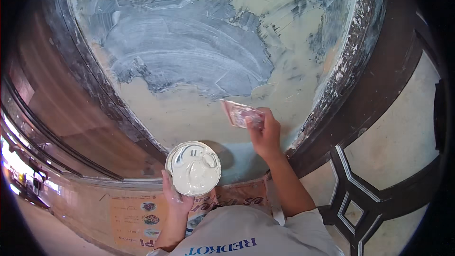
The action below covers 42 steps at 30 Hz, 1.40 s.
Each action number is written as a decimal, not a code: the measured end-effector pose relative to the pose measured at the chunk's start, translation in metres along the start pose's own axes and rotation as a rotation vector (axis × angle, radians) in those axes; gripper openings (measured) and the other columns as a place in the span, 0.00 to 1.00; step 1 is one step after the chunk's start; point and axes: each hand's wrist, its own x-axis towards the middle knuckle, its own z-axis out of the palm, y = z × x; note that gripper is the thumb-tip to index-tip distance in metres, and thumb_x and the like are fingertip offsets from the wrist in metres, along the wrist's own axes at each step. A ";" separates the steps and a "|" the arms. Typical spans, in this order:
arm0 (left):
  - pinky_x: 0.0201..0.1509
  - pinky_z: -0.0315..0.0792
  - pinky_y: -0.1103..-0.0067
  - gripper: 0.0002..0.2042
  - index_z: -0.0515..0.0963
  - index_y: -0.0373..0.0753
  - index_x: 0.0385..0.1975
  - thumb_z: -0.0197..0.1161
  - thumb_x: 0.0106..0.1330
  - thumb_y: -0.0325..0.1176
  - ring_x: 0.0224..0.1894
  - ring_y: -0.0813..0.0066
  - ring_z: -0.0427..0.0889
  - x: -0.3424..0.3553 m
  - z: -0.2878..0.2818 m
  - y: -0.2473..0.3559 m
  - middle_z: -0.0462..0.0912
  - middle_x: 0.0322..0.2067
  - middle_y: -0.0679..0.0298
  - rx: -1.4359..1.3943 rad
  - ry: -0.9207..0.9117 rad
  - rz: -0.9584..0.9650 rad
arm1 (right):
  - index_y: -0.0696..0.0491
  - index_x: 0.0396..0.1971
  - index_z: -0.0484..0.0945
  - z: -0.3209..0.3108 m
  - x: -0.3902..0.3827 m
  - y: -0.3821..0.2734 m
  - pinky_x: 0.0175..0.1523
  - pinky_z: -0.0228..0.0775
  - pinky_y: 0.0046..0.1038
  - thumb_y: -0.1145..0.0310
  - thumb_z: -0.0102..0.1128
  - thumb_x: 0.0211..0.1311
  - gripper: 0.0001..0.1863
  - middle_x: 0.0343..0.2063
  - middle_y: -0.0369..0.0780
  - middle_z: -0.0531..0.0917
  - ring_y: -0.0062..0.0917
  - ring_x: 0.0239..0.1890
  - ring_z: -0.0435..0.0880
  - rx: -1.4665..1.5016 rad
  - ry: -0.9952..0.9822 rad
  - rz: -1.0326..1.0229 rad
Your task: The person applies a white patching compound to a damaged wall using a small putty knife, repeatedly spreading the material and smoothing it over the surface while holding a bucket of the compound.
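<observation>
My left hand (177, 199) is wrapped around the lower side of a round white tub or lid (193, 193), which I hold up in front of me. Thick cream putty (196, 170) covers its top, with scraped marks in it. In my right hand (268, 135) is a flat, pinkish putty scraper (237, 113), smeared white and gripped between thumb and fingers. Its far edge is close to the wall panel (185, 114); whether it touches, I cannot tell. Above it a large grey patch (189, 50) with thin white streaks is surrounded by cream putty.
Dark, paint-flecked frame edges border the panel at left (95, 76) and right (346, 66). A dark lattice with pale tiles (374, 185) stands at lower right. An orange printed sheet (130, 218) lies below. Bright light shows at far left.
</observation>
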 end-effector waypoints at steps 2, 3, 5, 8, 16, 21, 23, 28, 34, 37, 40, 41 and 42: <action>0.68 0.66 0.63 0.30 0.62 0.39 0.66 0.44 0.73 0.56 0.64 0.58 0.70 -0.002 0.001 0.003 0.68 0.64 0.55 0.001 -0.016 -0.001 | 0.56 0.42 0.73 0.011 0.004 -0.009 0.40 0.72 0.41 0.64 0.62 0.61 0.14 0.31 0.50 0.81 0.48 0.35 0.81 -0.030 -0.052 0.023; 0.68 0.65 0.62 0.31 0.62 0.39 0.66 0.44 0.73 0.56 0.64 0.58 0.70 -0.002 0.002 0.004 0.68 0.64 0.55 0.005 -0.014 0.010 | 0.56 0.42 0.73 0.016 0.006 -0.011 0.40 0.72 0.41 0.64 0.62 0.61 0.14 0.31 0.50 0.81 0.48 0.35 0.81 -0.030 -0.052 0.020; 0.68 0.65 0.61 0.31 0.62 0.39 0.66 0.44 0.72 0.56 0.64 0.57 0.70 -0.004 0.001 0.007 0.68 0.64 0.55 0.012 -0.007 0.033 | 0.56 0.42 0.74 0.025 0.009 -0.013 0.40 0.72 0.41 0.64 0.62 0.61 0.14 0.31 0.50 0.81 0.48 0.35 0.81 -0.041 -0.033 0.010; 0.68 0.65 0.61 0.31 0.62 0.40 0.66 0.45 0.72 0.56 0.64 0.57 0.70 -0.005 -0.012 0.012 0.68 0.64 0.55 0.015 0.033 0.031 | 0.57 0.41 0.73 0.029 0.013 -0.002 0.39 0.72 0.41 0.63 0.61 0.62 0.14 0.31 0.50 0.81 0.49 0.35 0.81 -0.053 0.022 -0.011; 0.69 0.63 0.61 0.32 0.61 0.41 0.67 0.45 0.71 0.58 0.66 0.58 0.68 -0.009 -0.009 0.017 0.67 0.65 0.56 0.049 0.035 0.005 | 0.59 0.39 0.73 -0.009 0.012 0.035 0.28 0.74 0.29 0.63 0.60 0.63 0.14 0.30 0.43 0.83 0.25 0.24 0.81 0.116 0.228 0.262; 0.69 0.64 0.63 0.33 0.62 0.40 0.67 0.45 0.71 0.59 0.66 0.58 0.68 -0.009 -0.011 0.020 0.67 0.65 0.56 0.029 0.060 -0.021 | 0.57 0.42 0.71 -0.031 0.006 0.026 0.22 0.68 0.17 0.62 0.59 0.66 0.15 0.28 0.36 0.80 0.14 0.24 0.76 0.376 0.329 0.303; 0.69 0.64 0.63 0.33 0.62 0.40 0.66 0.45 0.71 0.59 0.65 0.58 0.68 -0.005 -0.014 0.017 0.67 0.65 0.56 0.070 0.031 -0.014 | 0.58 0.41 0.72 -0.029 0.002 0.016 0.24 0.70 0.25 0.61 0.60 0.66 0.16 0.28 0.39 0.80 0.20 0.24 0.78 0.346 0.287 0.235; 0.68 0.65 0.61 0.30 0.63 0.40 0.66 0.45 0.72 0.56 0.64 0.57 0.70 0.000 -0.008 0.015 0.69 0.64 0.55 0.018 0.040 -0.048 | 0.58 0.41 0.73 0.018 0.005 -0.026 0.39 0.71 0.44 0.59 0.60 0.64 0.17 0.31 0.51 0.80 0.49 0.34 0.81 -0.098 -0.056 0.016; 0.69 0.63 0.62 0.31 0.62 0.39 0.67 0.44 0.72 0.56 0.65 0.57 0.69 -0.002 -0.001 0.018 0.67 0.65 0.55 0.010 -0.017 -0.053 | 0.58 0.42 0.73 0.019 0.012 0.005 0.37 0.73 0.40 0.57 0.58 0.66 0.18 0.30 0.49 0.81 0.46 0.33 0.82 -0.060 0.119 -0.004; 0.69 0.63 0.62 0.32 0.61 0.40 0.67 0.44 0.72 0.57 0.66 0.57 0.67 -0.002 -0.009 0.018 0.66 0.66 0.54 0.014 -0.010 -0.030 | 0.59 0.40 0.72 -0.008 0.007 0.014 0.29 0.74 0.32 0.61 0.58 0.66 0.16 0.30 0.44 0.81 0.31 0.27 0.82 0.093 0.223 0.188; 0.69 0.62 0.60 0.33 0.60 0.41 0.68 0.44 0.72 0.58 0.66 0.56 0.67 -0.002 -0.017 0.018 0.65 0.66 0.55 -0.025 0.011 -0.063 | 0.60 0.39 0.71 -0.020 0.004 0.021 0.22 0.71 0.22 0.65 0.59 0.66 0.13 0.29 0.40 0.81 0.18 0.23 0.80 0.319 0.287 0.266; 0.69 0.62 0.60 0.33 0.60 0.41 0.68 0.44 0.72 0.58 0.66 0.56 0.67 -0.002 -0.018 0.019 0.65 0.66 0.55 -0.024 0.012 -0.063 | 0.60 0.38 0.71 -0.020 0.004 0.021 0.20 0.70 0.19 0.67 0.59 0.66 0.12 0.28 0.39 0.81 0.13 0.22 0.78 0.401 0.298 0.223; 0.69 0.62 0.60 0.33 0.60 0.41 0.68 0.44 0.71 0.59 0.66 0.55 0.67 -0.003 -0.019 0.019 0.65 0.66 0.55 0.006 0.029 -0.053 | 0.60 0.39 0.72 -0.019 0.002 0.016 0.23 0.71 0.21 0.65 0.59 0.66 0.13 0.28 0.39 0.82 0.16 0.21 0.78 0.334 0.242 0.249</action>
